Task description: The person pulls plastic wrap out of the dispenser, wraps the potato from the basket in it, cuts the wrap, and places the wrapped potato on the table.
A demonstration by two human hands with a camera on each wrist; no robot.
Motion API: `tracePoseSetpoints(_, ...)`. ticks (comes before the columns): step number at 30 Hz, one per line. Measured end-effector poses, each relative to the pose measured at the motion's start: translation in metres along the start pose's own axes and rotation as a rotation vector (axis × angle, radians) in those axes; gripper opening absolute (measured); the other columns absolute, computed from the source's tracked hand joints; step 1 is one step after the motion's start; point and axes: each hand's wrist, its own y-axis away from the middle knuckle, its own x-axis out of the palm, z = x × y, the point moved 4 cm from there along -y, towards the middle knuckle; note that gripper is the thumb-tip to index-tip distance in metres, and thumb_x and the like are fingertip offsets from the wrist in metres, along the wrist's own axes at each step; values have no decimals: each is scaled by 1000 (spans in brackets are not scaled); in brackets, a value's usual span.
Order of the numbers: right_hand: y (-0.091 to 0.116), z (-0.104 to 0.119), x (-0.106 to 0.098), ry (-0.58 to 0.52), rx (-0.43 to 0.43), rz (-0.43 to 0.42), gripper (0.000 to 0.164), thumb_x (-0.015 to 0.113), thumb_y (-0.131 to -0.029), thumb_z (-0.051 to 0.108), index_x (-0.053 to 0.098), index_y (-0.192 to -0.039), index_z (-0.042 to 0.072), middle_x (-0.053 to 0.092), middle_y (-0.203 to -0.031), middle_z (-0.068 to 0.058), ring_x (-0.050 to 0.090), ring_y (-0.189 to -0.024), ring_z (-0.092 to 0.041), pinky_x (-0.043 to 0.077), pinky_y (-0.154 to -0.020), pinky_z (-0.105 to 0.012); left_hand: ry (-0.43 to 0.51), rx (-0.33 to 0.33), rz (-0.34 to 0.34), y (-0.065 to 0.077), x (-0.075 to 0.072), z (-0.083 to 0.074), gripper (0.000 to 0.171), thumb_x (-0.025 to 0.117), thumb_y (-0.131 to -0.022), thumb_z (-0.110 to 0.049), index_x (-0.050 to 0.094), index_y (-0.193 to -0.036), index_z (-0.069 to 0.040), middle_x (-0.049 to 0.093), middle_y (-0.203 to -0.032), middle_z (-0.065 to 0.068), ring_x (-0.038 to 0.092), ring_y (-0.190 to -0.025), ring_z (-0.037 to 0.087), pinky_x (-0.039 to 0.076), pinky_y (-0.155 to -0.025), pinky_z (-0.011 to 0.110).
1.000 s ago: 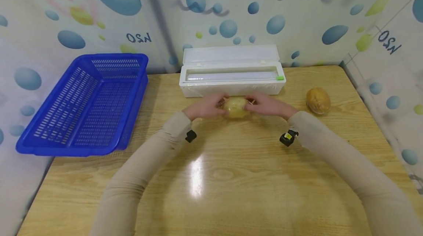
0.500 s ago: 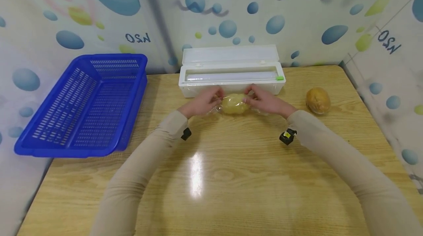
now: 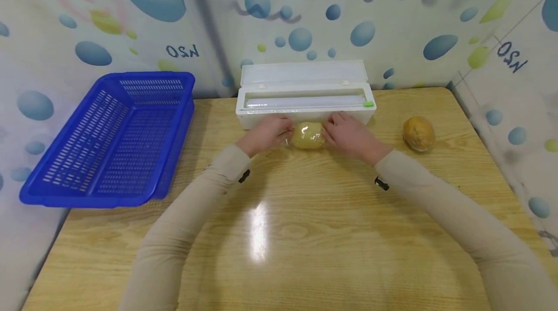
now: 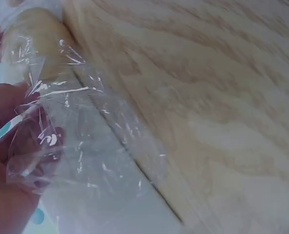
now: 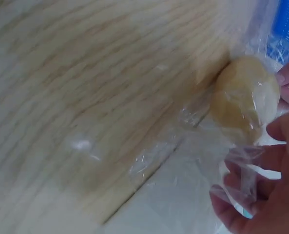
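A pale yellow oval fruit or vegetable (image 3: 308, 135), wrapped in clear cling film (image 4: 81, 90), lies on the table against the front of a white film dispenser (image 3: 305, 116). Its exact kind is unclear. My left hand (image 3: 267, 132) pinches the gathered film at the left end, fingers bent in the left wrist view. On the opposite end, my right hand (image 3: 348, 134) grips film with curled fingers; in the right wrist view, the film (image 5: 241, 170) crosses them. Loose film spreads over the dispenser's front in both wrist views.
The dispenser's lid (image 3: 302, 72) stands up, showing the film roll (image 3: 305, 101) and a green slider (image 3: 368, 104). A blue plastic basket (image 3: 163, 175) stands at left. Another film-wrapped, orange-yellow round item (image 3: 419, 133) sits at right. A patterned wall backs the table (image 3: 314, 233).
Both hands have shifted from the wrapped item's sides to the film at its ends. Their fingers spread half a second ago and have now closed in on the film; the right wrist has turned.
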Motion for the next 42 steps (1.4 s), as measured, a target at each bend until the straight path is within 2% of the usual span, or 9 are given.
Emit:
tracePoseSetpoints(4, 3, 3, 1, 11, 15, 39, 38, 45, -99, 19, 55, -122, -8, 48, -103, -19, 46, -100, -34, 43, -87, -46, -52, 65, -34, 1, 1, -2, 6, 62, -93, -3, 65, -90, 2, 59, -103, 15, 56, -97, 29, 45, -89, 36)
tracePoseSetpoints(8, 3, 3, 4, -61, 21, 54, 53, 56, -91, 21, 48, -130, -14, 52, -113, -25, 47, -106, -38, 40, -93, -49, 5, 28, -37, 0, 3, -3, 5, 61, -92, 1, 58, -95, 2, 61, -95, 14, 58, -90, 28, 48, -83, 35)
tracePoseSetpoints(16, 4, -7, 8, -372, 76, 8, 49, 62, -85, 10, 48, -127, -10, 60, -112, -23, 57, -103, -36, 45, -91, -47, 3, 54, -32, -1, 5, -6, 21, 57, -94, 1, 59, -114, 7, 65, -104, 17, 61, -96, 28, 48, -87, 34)
tracePoseSetpoints(21, 3, -15, 10, -516, 112, 22, 41, 62, -86, 6, 52, -122, -11, 57, -115, -24, 54, -105, -36, 44, -93, -47, -16, -20, 17, -3, 5, -8, 24, 52, -95, -4, 59, -116, 6, 65, -104, 15, 60, -96, 26, 47, -88, 35)
tracePoseSetpoints(26, 2, -20, 9, -604, 106, 12, 40, 59, -88, 2, 51, -123, -15, 56, -117, -29, 55, -104, -38, 46, -91, -48, -135, -119, 108, -8, 5, -14, 25, 51, -96, -10, 60, -114, 4, 63, -105, 15, 57, -99, 27, 42, -93, 38)
tracePoseSetpoints(31, 6, -22, 5, -626, 93, 54, 46, 57, -91, 3, 46, -132, -14, 50, -130, -31, 50, -117, -43, 38, -101, -52, -189, -180, 150, -9, 2, -18, 22, 53, -96, -14, 61, -110, 0, 62, -104, 12, 57, -101, 27, 42, -94, 39)
tracePoseSetpoints(34, 14, -27, -3, -601, 87, 57, 47, 56, -92, 4, 44, -135, -13, 48, -133, -31, 48, -121, -44, 35, -103, -52, -192, -178, 156, -7, -2, -20, 18, 54, -95, -12, 63, -106, -1, 64, -101, 10, 58, -97, 25, 44, -91, 37)
tracePoseSetpoints(37, 26, -36, -16, -598, 110, -1, 39, 55, -92, 0, 51, -128, -13, 55, -125, -30, 52, -115, -43, 41, -97, -53, -179, -163, 139, -5, -8, -23, 16, 55, -96, -12, 65, -103, -1, 64, -97, 10, 59, -90, 24, 47, -84, 36)
tracePoseSetpoints(42, 43, -57, -38, -561, 248, -133, 24, 59, -90, -1, 58, -113, -9, 61, -109, -24, 56, -101, -38, 45, -86, -53, -193, -111, 51, -8, -18, -33, 14, 56, -95, -11, 66, -98, -1, 63, -89, 10, 57, -79, 24, 49, -70, 36)
